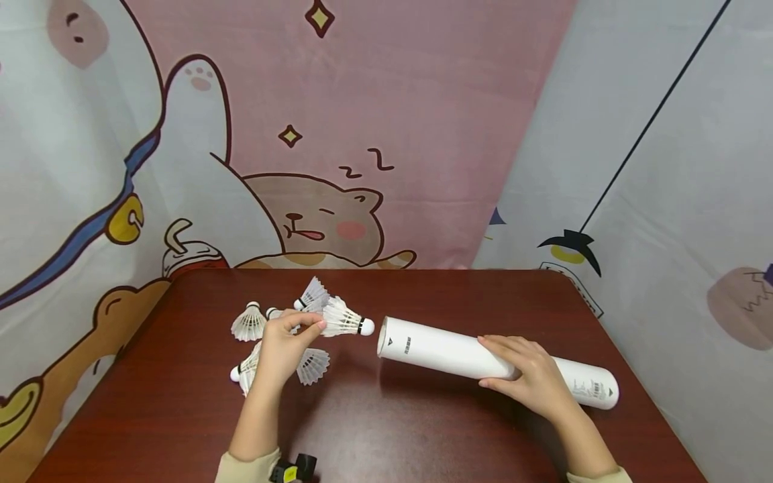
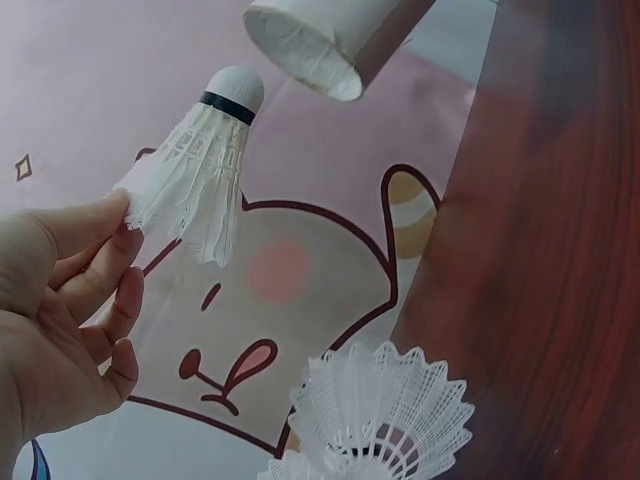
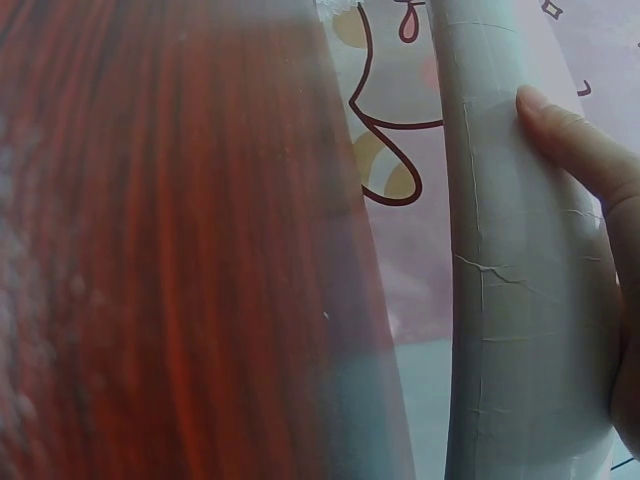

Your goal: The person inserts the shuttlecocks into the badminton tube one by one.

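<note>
Between thumb and fingers, my left hand (image 1: 288, 345) pinches a white shuttlecock (image 1: 343, 318) by the edge of its feathers. Its cork, ringed by a dark band, points right at the open end of a long white tube (image 1: 447, 350), with a small gap between them. The left wrist view also shows this shuttlecock (image 2: 205, 165) just short of the tube mouth (image 2: 305, 55). My right hand (image 1: 531, 376) grips the tube around its middle, tilted with the open end toward the left. In the right wrist view the thumb lies along the tube (image 3: 530, 280).
Several other shuttlecocks lie on the left of the brown table (image 1: 386, 422), around and partly behind my left hand, among them one shuttlecock (image 1: 249, 323) at the far left and another shuttlecock (image 1: 313, 365) nearer. A cartoon-printed cloth (image 1: 423, 134) hangs behind the table.
</note>
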{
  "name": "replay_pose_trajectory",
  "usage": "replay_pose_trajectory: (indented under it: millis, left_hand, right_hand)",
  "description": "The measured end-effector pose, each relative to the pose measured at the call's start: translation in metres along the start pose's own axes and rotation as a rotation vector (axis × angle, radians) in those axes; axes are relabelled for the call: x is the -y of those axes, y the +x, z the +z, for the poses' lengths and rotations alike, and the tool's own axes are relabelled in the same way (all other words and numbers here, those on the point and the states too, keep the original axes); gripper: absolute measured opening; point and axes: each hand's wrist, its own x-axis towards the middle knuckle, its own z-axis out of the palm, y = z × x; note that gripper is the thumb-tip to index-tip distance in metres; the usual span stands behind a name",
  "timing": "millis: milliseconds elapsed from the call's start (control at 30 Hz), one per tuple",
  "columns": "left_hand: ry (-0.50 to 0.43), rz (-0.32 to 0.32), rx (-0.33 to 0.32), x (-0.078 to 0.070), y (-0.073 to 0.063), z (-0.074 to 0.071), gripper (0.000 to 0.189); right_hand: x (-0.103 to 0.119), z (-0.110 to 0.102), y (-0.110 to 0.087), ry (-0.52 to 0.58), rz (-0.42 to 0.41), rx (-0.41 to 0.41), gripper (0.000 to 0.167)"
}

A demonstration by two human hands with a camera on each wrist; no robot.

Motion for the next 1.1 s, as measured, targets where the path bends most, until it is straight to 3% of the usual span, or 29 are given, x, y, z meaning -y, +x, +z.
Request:
replay_pose_trajectory:
  millis: [400, 633, 1100]
  left_hand:
    - [0.013, 0.014, 0.099, -0.004, -0.006, 0.026, 0.007]
    - [0.016, 0.043, 0.118, -0.009, -0.009, 0.035, 0.009]
    - [-0.051, 0.011, 0.201, 0.001, -0.015, 0.056, 0.009]
  right_hand:
    - [0.0, 0.0, 0.0, 0.007, 0.001, -0.006, 0.073]
    - [0.0, 0.0, 0.0, 0.003, 0.004, -0.003, 0.073]
    - [0.002, 0.002, 0.0, 0.012, -0.012, -0.006, 0.072]
